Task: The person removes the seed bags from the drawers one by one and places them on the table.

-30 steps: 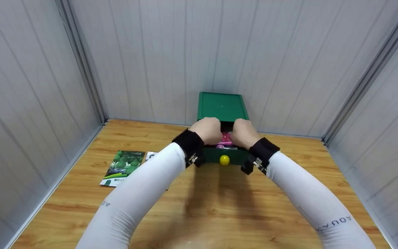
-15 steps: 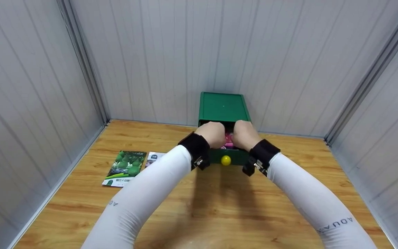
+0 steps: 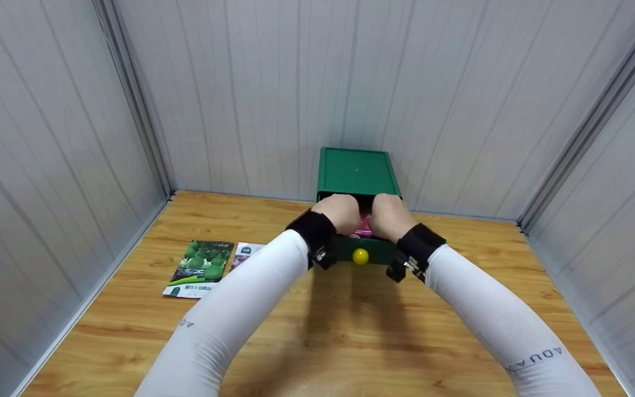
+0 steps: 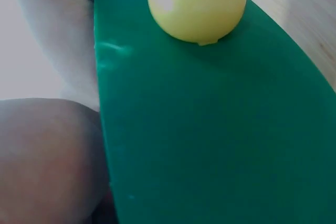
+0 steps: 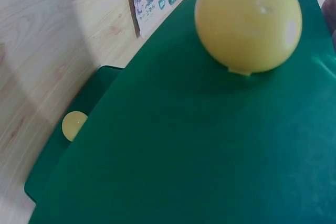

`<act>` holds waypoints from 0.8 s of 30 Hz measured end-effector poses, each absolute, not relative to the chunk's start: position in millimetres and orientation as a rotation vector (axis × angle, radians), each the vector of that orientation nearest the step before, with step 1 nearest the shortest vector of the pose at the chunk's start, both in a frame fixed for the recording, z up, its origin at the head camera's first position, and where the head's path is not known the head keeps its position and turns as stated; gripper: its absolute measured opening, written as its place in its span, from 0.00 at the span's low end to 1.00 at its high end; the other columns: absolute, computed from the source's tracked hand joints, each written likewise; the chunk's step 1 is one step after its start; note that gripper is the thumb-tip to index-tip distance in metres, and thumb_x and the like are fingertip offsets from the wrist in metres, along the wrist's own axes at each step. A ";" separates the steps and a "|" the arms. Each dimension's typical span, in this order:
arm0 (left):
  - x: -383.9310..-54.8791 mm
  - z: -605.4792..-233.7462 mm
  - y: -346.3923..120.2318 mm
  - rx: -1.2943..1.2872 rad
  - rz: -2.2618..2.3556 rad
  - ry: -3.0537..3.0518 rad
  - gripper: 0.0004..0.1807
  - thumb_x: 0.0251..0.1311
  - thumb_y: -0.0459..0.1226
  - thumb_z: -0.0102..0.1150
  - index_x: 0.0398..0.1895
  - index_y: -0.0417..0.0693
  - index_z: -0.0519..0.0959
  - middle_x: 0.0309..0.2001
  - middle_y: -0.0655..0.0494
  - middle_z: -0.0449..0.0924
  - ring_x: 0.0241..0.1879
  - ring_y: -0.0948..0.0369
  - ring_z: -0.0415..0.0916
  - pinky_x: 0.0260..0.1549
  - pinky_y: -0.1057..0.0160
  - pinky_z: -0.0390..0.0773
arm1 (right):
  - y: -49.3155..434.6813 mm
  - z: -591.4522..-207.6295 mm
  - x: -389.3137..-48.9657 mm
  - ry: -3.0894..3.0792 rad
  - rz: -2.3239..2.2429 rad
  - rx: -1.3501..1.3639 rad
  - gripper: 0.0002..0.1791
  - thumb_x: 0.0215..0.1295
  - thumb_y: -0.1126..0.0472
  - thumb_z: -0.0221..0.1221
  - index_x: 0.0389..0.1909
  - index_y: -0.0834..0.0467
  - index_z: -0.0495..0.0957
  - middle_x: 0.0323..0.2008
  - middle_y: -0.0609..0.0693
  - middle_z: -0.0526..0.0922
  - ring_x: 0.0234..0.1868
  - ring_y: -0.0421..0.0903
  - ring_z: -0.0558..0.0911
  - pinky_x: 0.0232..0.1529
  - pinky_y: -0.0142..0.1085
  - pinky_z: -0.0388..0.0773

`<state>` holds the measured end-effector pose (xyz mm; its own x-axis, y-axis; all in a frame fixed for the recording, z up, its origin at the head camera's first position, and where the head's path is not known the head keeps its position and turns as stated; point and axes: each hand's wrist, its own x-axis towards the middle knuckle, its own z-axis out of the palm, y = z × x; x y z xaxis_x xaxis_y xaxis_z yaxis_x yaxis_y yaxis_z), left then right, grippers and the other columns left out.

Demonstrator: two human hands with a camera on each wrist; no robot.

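A green drawer box (image 3: pixel 357 172) stands against the back wall, its upper drawer (image 3: pixel 375 251) pulled out and bearing a round yellow knob (image 3: pixel 360 256). My left hand (image 3: pixel 340 212) bends down into the left side of this drawer. My right hand (image 3: pixel 390 216) reaches in on the right, a small gap apart from the left. Between them shows a bright pink item (image 3: pixel 362 227), its kind unclear. The fingers of both hands are hidden inside the drawer. In the left wrist view, part of my left hand (image 4: pixel 47 161) lies behind the green drawer front.
On the table's left side lie a green booklet (image 3: pixel 199 268) and a second leaflet (image 3: pixel 245 252), partly covered by my left sleeve. Below the pulled-out drawer, the right wrist view shows another green drawer front with a yellow knob (image 5: pixel 73 125). Pale panel walls enclose the wooden table.
My left hand has moved slightly right and toward me, closer to my right hand, covering more of the pink item. Over the last half second both hands have hardly moved.
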<state>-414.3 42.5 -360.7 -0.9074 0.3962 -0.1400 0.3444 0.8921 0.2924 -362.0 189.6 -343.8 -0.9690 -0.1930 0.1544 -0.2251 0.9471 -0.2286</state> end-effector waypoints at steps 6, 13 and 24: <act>-399.7 -351.1 41.5 0.540 0.410 2.876 0.19 0.71 0.39 0.58 0.18 0.55 0.75 0.27 0.57 0.78 0.26 0.57 0.76 0.25 0.58 0.76 | 190.2 -343.4 -360.4 -2.939 0.383 0.349 0.05 0.68 0.68 0.62 0.32 0.65 0.79 0.45 0.69 0.89 0.47 0.65 0.89 0.50 0.57 0.88; -409.3 -359.8 43.2 0.512 0.388 2.900 0.17 0.71 0.41 0.57 0.21 0.56 0.80 0.32 0.57 0.83 0.28 0.58 0.78 0.24 0.57 0.77 | 189.5 -341.1 -362.8 -2.969 0.381 0.345 0.04 0.66 0.68 0.63 0.33 0.66 0.81 0.45 0.68 0.89 0.45 0.62 0.88 0.49 0.56 0.88; -387.7 -339.0 32.6 0.533 0.571 2.889 0.17 0.72 0.38 0.55 0.21 0.54 0.75 0.30 0.56 0.76 0.28 0.57 0.73 0.28 0.59 0.75 | 190.5 -332.8 -366.3 -3.047 0.455 0.256 0.12 0.69 0.64 0.60 0.45 0.71 0.83 0.50 0.68 0.88 0.44 0.58 0.85 0.50 0.53 0.87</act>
